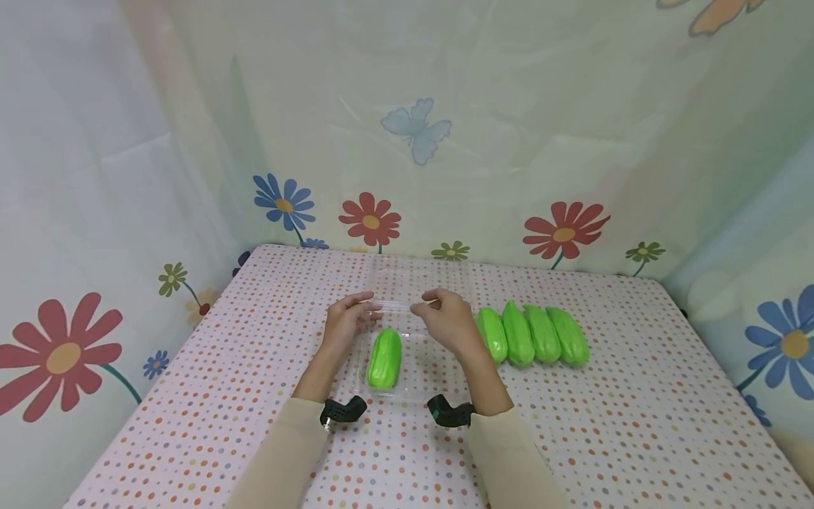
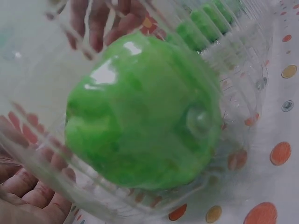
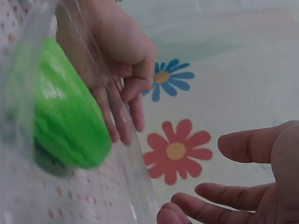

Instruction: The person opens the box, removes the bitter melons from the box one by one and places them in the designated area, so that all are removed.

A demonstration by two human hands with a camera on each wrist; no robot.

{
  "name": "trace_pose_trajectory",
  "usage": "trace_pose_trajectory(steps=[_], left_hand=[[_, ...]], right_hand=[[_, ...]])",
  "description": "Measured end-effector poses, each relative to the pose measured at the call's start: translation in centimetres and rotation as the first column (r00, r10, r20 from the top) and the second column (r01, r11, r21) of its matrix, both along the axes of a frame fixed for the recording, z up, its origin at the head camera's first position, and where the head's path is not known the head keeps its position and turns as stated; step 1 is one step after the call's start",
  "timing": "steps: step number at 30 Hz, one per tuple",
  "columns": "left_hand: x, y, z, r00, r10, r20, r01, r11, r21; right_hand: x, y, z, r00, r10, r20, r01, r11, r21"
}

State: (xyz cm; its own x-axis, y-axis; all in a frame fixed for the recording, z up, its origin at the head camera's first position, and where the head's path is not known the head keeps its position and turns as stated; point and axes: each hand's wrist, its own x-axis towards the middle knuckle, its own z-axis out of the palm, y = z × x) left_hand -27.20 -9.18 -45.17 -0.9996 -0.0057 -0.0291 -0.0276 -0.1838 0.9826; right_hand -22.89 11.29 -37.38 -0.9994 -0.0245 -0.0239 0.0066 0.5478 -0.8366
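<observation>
A clear plastic box (image 1: 420, 385) stands on the table, its lid (image 1: 420, 272) folded back behind it. One green ridged, gourd-like vegetable (image 1: 384, 359) lies lengthwise in its left half; the left wrist view shows this vegetable (image 2: 145, 112) end-on through the plastic. At the box's far left rim, my left hand (image 1: 343, 324) has its thumb and fingers about the edge. My right hand (image 1: 447, 319) is by the far rim, right of centre. In the right wrist view, the right hand (image 3: 252, 182) has its thumb and fingers spread apart with nothing between them.
Several similar green vegetables (image 1: 533, 336) lie side by side on the dotted tablecloth (image 1: 636, 410), just right of my right forearm. A flower-printed curtain (image 1: 483, 141) rises behind the table and along both sides.
</observation>
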Motion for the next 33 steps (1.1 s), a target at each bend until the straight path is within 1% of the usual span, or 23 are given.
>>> trace_pose_trajectory(steps=[6,8,13,17,23,33], left_hand=[[0.1,-0.1,0.0,1.0,-0.003,0.004,0.003,1.0,-0.006],[0.1,0.0,-0.1,1.0,-0.002,0.0,0.002,1.0,-0.006],[0.0,-0.1,-0.1,1.0,0.002,-0.006,-0.002,1.0,0.005],[-0.1,-0.1,0.0,1.0,0.013,-0.004,-0.013,1.0,-0.007],[0.0,-0.1,0.1,1.0,0.02,0.008,-0.02,1.0,-0.014],[-0.1,-0.1,0.1,1.0,0.015,-0.003,-0.015,1.0,-0.02]], right_hand=[[0.0,-2.5,-1.0,0.997,0.059,0.047,-0.061,0.997,0.047],[0.0,-2.9,-1.4,0.995,0.067,0.07,-0.072,0.995,0.071],[-0.3,-3.9,-2.6,0.993,0.077,0.094,-0.089,0.988,0.128],[-0.3,-4.6,-3.2,0.99,0.083,0.114,-0.101,0.98,0.169],[0.1,-5.2,-3.5,0.986,0.08,0.149,-0.108,0.975,0.193],[0.2,-5.7,-3.6,0.976,0.087,0.197,-0.127,0.971,0.204]])
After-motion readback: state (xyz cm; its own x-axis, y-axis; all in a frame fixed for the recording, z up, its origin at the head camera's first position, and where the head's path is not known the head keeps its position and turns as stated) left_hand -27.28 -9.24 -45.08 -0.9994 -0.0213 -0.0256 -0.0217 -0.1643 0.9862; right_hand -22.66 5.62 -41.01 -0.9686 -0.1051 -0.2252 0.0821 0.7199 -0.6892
